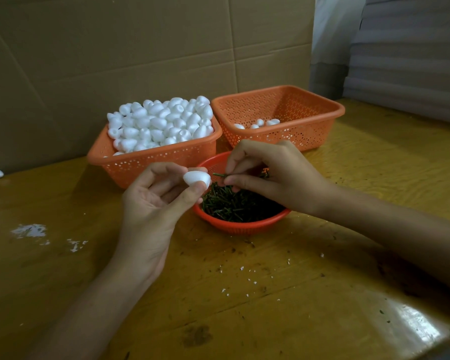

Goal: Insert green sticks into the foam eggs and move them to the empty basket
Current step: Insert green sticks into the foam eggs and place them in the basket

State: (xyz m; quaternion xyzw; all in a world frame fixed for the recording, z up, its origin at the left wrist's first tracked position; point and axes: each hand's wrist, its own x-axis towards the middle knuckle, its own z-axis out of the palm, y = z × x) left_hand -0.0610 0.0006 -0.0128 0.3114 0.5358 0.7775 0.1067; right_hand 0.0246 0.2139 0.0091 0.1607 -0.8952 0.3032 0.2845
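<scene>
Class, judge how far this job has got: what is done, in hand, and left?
Done: a few eggs lie in the right basket. In hand: the left hand holds an egg, the right hand pinches a stick pointed at it. Left: the heaped left basket, so nearly everything.

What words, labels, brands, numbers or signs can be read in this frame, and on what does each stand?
None can be read. The cardboard wall, the full orange basket, the nearly empty orange basket, the red bowl, the table, the foam egg in the left hand and the green stick in the right hand show no print.
</scene>
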